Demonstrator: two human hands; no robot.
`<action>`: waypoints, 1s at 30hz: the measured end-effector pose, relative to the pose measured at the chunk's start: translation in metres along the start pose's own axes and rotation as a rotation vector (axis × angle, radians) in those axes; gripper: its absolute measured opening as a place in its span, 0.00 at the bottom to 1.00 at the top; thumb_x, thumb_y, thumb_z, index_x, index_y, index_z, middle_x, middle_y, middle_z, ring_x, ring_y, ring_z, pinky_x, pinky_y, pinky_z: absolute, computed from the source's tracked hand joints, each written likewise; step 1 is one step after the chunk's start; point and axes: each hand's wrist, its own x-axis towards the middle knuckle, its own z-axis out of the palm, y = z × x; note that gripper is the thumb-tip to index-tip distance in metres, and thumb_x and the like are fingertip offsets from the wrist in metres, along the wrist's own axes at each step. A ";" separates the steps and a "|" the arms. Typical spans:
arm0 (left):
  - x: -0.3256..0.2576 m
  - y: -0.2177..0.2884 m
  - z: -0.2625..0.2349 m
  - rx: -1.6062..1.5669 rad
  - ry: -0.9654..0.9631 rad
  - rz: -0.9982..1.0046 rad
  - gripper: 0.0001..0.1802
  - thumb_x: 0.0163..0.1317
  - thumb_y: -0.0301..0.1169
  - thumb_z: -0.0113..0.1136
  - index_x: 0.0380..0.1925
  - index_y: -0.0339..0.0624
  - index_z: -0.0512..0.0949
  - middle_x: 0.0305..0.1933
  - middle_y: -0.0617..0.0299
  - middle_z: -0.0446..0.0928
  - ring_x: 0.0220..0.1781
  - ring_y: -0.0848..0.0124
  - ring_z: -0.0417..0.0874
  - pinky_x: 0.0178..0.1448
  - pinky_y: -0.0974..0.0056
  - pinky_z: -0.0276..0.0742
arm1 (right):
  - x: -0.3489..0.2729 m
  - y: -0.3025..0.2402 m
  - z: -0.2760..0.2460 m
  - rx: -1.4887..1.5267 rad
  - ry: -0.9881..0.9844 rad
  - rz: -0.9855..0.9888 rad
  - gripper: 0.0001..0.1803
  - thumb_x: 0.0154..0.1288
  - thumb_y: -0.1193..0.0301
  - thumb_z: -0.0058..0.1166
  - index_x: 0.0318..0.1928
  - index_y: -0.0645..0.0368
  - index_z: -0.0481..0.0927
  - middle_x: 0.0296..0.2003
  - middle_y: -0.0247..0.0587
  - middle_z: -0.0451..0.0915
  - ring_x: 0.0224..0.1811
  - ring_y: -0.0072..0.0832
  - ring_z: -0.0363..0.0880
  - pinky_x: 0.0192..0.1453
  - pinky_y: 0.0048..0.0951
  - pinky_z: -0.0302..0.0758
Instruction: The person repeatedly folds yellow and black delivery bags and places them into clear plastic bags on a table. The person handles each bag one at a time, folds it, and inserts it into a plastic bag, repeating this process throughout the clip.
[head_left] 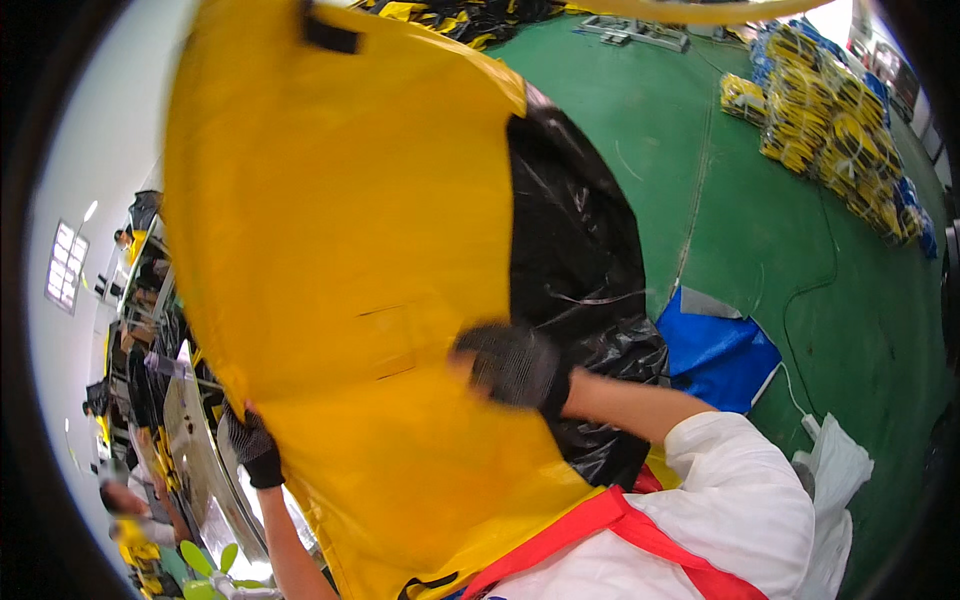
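Note:
A large yellow coated-fabric sheet (pixel 370 220) spreads up in front of me, with a black glossy section (pixel 575 220) along its right side. My left hand (pixel 257 450), in a dark knit glove, grips the sheet's left edge, its thumb tip lying on the yellow face. Over the lower right of the yellow part is my right hand (pixel 515 368), also gloved. It is smeared by motion, so I cannot tell whether its fingers touch or hold the fabric. Beside it, thin rectangular marks show on the sheet. A black strap piece (pixel 330 33) sits near the top.
On the green floor (pixel 670 180) lies a blue sheet (pixel 715 350) to the right. Bundled yellow-and-black goods (pixel 830 130) are piled at the far right. A white plastic bag (pixel 835 480) is near my right side. Tables, co-workers and a green-bladed fan (pixel 215 570) stand at left.

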 end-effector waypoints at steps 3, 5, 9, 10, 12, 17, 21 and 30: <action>-0.022 -0.112 -0.041 0.111 0.158 -0.059 0.25 0.67 0.41 0.45 0.57 0.35 0.65 0.54 0.47 0.72 0.54 0.53 0.74 0.56 0.58 0.68 | 0.009 0.073 -0.044 -0.504 -0.106 0.180 0.23 0.52 0.58 0.55 0.47 0.55 0.76 0.46 0.47 0.74 0.51 0.46 0.69 0.57 0.45 0.63; -0.041 -0.166 -0.043 0.230 0.086 -0.247 0.26 0.66 0.41 0.47 0.58 0.36 0.64 0.52 0.45 0.74 0.49 0.54 0.77 0.51 0.58 0.72 | -0.026 0.133 -0.033 -0.811 -0.037 0.185 0.26 0.50 0.57 0.55 0.49 0.55 0.74 0.49 0.48 0.71 0.52 0.47 0.66 0.58 0.46 0.61; -0.081 -0.214 -0.014 0.262 0.064 -0.469 0.28 0.64 0.39 0.49 0.61 0.38 0.60 0.52 0.43 0.73 0.51 0.52 0.76 0.50 0.58 0.73 | 0.080 0.150 -0.027 -0.619 -0.308 0.391 0.35 0.51 0.51 0.55 0.58 0.54 0.68 0.59 0.49 0.63 0.62 0.46 0.59 0.65 0.45 0.55; -0.083 -0.205 0.001 0.190 0.029 -0.555 0.30 0.64 0.40 0.49 0.62 0.39 0.59 0.54 0.43 0.72 0.53 0.51 0.74 0.52 0.58 0.72 | 0.096 0.166 -0.030 -0.611 -0.102 0.203 0.38 0.51 0.50 0.56 0.60 0.55 0.66 0.62 0.50 0.61 0.64 0.45 0.57 0.66 0.43 0.54; -0.116 -0.248 0.002 0.462 0.137 -0.423 0.34 0.62 0.39 0.51 0.63 0.36 0.54 0.62 0.45 0.63 0.61 0.52 0.67 0.61 0.58 0.65 | 0.159 0.197 0.009 -0.762 -0.080 0.285 0.48 0.44 0.44 0.60 0.62 0.59 0.63 0.63 0.53 0.58 0.65 0.45 0.56 0.66 0.42 0.56; -0.101 -0.003 0.137 0.101 -0.464 0.254 0.39 0.57 0.49 0.53 0.65 0.41 0.55 0.68 0.48 0.53 0.71 0.53 0.50 0.72 0.49 0.40 | 0.205 0.274 0.035 -0.502 -0.816 0.567 0.63 0.26 0.41 0.66 0.62 0.66 0.59 0.63 0.53 0.60 0.65 0.41 0.59 0.66 0.32 0.57; -0.084 0.060 0.207 -0.010 -0.660 0.413 0.39 0.54 0.50 0.56 0.63 0.44 0.58 0.66 0.50 0.57 0.70 0.55 0.53 0.72 0.49 0.40 | 0.251 0.245 0.070 -0.772 -0.412 0.326 0.19 0.57 0.60 0.45 0.45 0.56 0.78 0.48 0.45 0.75 0.53 0.40 0.71 0.58 0.37 0.66; -0.087 0.036 0.254 -0.314 -0.766 0.170 0.32 0.61 0.43 0.50 0.63 0.42 0.59 0.67 0.53 0.57 0.70 0.61 0.54 0.70 0.57 0.46 | 0.029 0.050 -0.039 -0.148 -0.729 0.705 0.09 0.54 0.71 0.49 0.33 0.56 0.81 0.42 0.47 0.77 0.46 0.43 0.73 0.54 0.43 0.67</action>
